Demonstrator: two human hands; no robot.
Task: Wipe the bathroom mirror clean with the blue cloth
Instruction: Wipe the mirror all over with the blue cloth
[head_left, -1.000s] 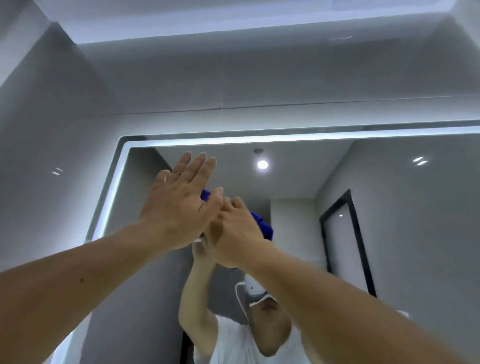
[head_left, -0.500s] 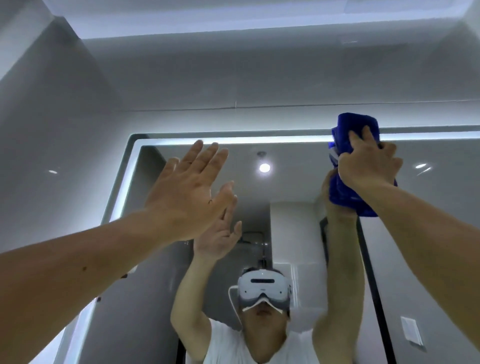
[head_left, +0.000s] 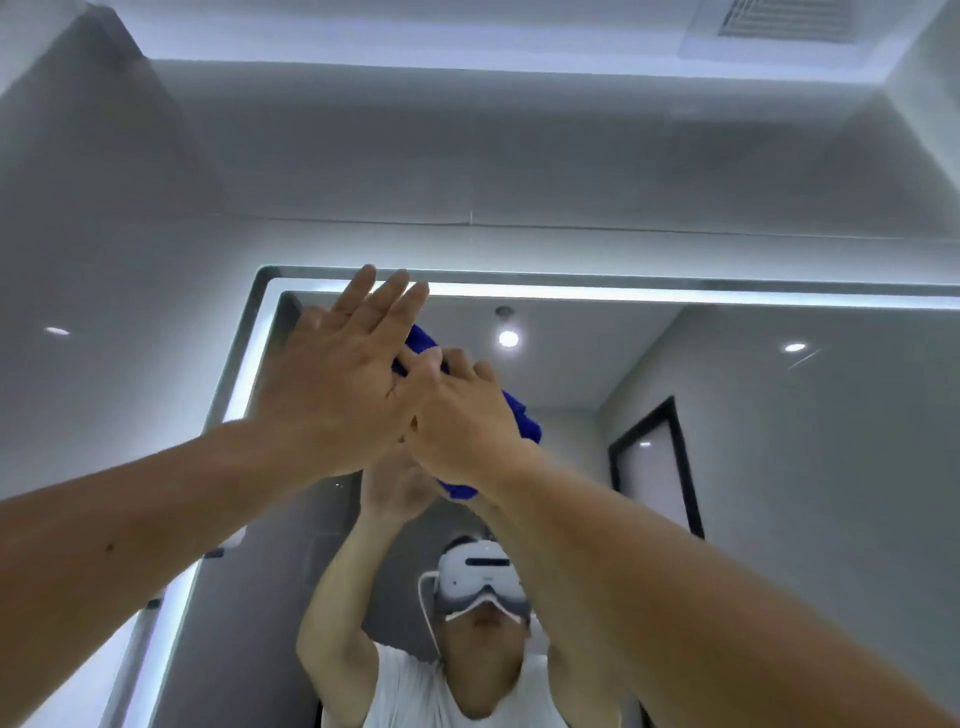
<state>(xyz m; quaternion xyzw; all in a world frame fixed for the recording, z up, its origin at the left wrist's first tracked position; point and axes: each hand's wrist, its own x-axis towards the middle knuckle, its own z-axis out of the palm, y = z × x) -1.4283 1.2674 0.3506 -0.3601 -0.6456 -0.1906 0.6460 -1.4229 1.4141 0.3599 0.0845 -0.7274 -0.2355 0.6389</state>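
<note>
High on the mirror (head_left: 779, 441), near its upper left corner, both hands meet against the glass. The left hand (head_left: 337, 384) is raised with its fingers straight and close together, tips reaching to the lit strip (head_left: 623, 295) that runs along the mirror's top edge; it holds nothing, and whether the palm actually touches the glass cannot be told from behind. The right hand (head_left: 462, 421) sits just beside it, lower and to the right, the two hands overlapping where the left thumb crosses the right knuckles. Its fingers are curled round the cloth (head_left: 519, 421), a bunched deep blue wad that shows above the knuckles, past the right side of the hand and below the wrist. The cloth lies between that hand and the glass, in the upper left part of the mirror.

Both bare forearms rise from the lower corners of the view toward the hands. In the reflection, a person in a white sleeveless top (head_left: 415, 696) stands with both arms lifted, wearing a white headset (head_left: 480, 571). Also reflected are a round ceiling light (head_left: 508, 339), a second, smaller one to the right, and a dark-framed door (head_left: 657, 467). Grey wall (head_left: 467, 156) surrounds the mirror, and a vent (head_left: 784, 18) sits in the ceiling at upper right.
</note>
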